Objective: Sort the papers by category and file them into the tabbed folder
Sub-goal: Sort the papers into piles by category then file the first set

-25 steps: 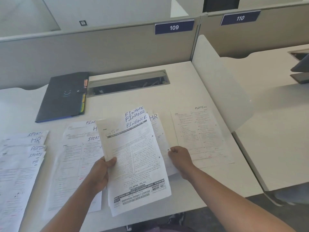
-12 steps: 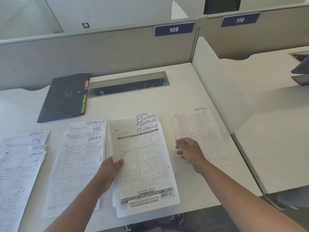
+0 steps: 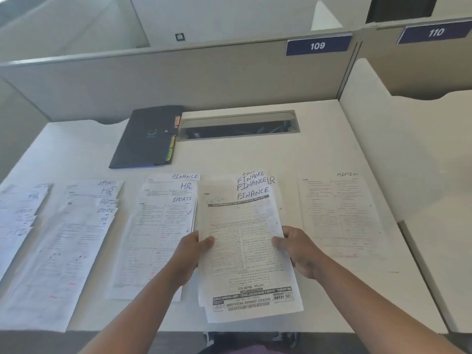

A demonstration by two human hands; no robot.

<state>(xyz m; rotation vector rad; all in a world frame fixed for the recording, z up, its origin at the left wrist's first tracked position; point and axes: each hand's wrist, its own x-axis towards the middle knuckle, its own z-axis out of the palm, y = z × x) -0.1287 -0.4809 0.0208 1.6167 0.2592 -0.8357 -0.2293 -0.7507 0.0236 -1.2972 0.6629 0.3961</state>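
A stack of printed sheets marked FINANCE [image 3: 245, 254] lies in front of me at the desk's front edge. My left hand [image 3: 190, 254] grips its left edge with the thumb on top. My right hand [image 3: 298, 251] grips its right edge the same way. A single sheet marked ADMIN [image 3: 342, 215] lies to the right. Left of the stack is a pile headed FINANCE, HR and SPORTS [image 3: 161, 226]. Further left lie more mixed piles [image 3: 76, 241]. The dark tabbed folder [image 3: 148, 136] lies closed at the back, coloured tabs along its right edge.
An open cable trough [image 3: 237, 126] is set into the white desk [image 3: 319, 154] behind the papers. A grey partition labelled 109 [image 3: 318, 46] stands at the back. A white side divider [image 3: 378, 139] bounds the desk on the right.
My right hand has come back from the ADMIN sheet and taken the right edge of the FINANCE stack. The stack now sits squared between both hands. My view has shifted rightward.
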